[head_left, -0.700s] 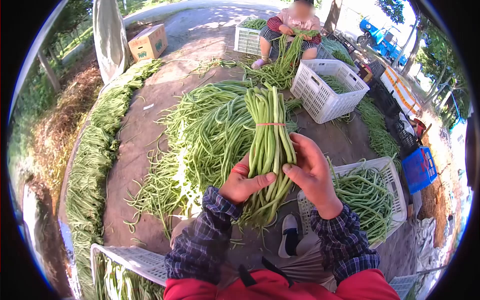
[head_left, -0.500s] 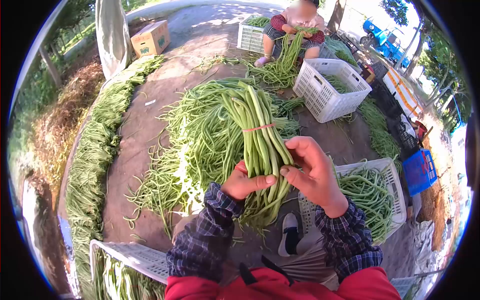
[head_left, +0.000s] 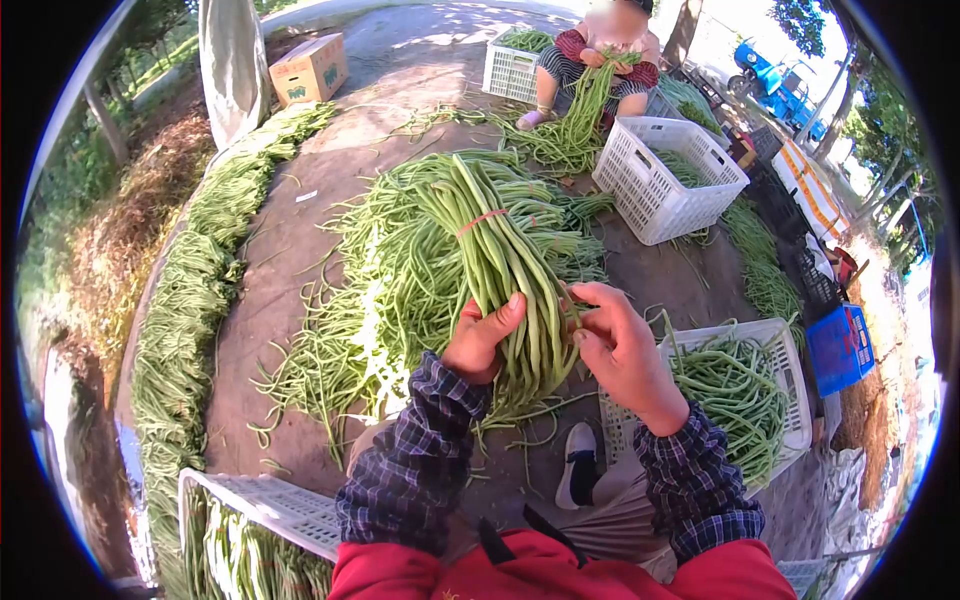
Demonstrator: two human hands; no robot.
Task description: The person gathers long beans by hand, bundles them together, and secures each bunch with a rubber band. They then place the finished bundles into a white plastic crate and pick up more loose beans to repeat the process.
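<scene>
Long, slender, smooth green beans form a bundle (head_left: 510, 270) bound by a thin reddish band (head_left: 482, 222), tilted above a tangled, stringy bean pile (head_left: 400, 260). The left hand (head_left: 484, 338) clasps its lower part, thumb across the front; the right hand's (head_left: 622, 350) grip pinches at its edge, fingers curled.

from my end i see an outdoor sorting and bundling spot for long green beans, a farm yard or roadside by the look of it. a loose heap (head_left: 400, 260) lies on the brown ground (head_left: 270, 360), a banded bundle (head_left: 500, 265) is in front of me, and a long row of beans (head_left: 180, 340) runs down the left. i also see white plastic crates (head_left: 645, 195), a cardboard box (head_left: 310, 70), sunlit pavement (head_left: 400, 35), trees (head_left: 885, 125) and a blue vehicle (head_left: 785, 95).
</scene>
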